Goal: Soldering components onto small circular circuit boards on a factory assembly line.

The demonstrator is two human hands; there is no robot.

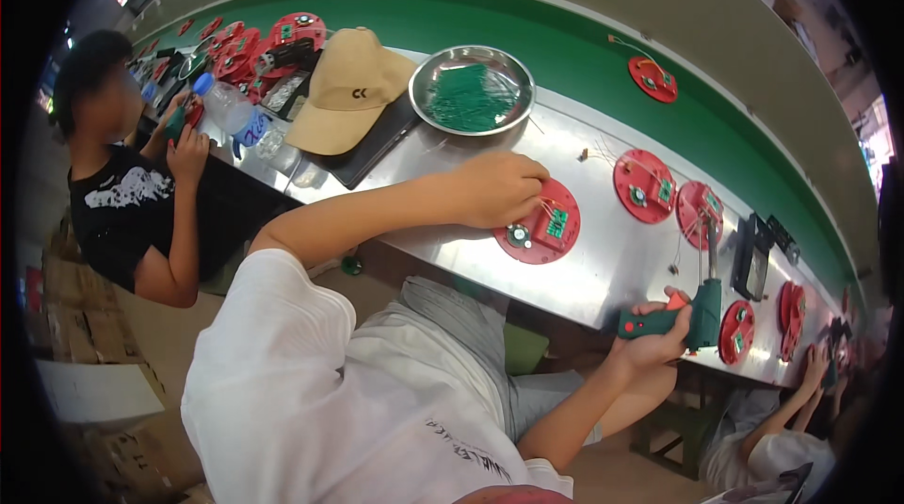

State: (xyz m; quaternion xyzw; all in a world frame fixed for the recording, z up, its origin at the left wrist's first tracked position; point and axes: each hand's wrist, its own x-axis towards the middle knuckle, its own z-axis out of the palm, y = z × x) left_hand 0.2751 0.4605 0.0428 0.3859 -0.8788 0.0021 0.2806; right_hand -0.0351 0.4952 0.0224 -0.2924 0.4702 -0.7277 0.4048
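Note:
My left hand (504,188) reaches across the bench, fingers pinched over the upper part of a round red plate (563,252). Thin wires (544,206) rise from the plate to the fingertips. A small green circuit board (557,223) and a round silver-and-black part (518,235) sit on that plate. At the bench's front edge, my right hand (659,339) is wrapped round the handle of a green pistol-shaped power tool (704,316) with a red trigger. Its metal nozzle points up, in front of another red plate (695,207).
A steel bowl (418,106) of thin green strands stands behind my left hand. Left of it are a tan cap (353,80) on a dark flat case, and a water bottle (231,113). More red plates (645,186) lie rightward. Co-workers sit left (132,193) and right (782,443).

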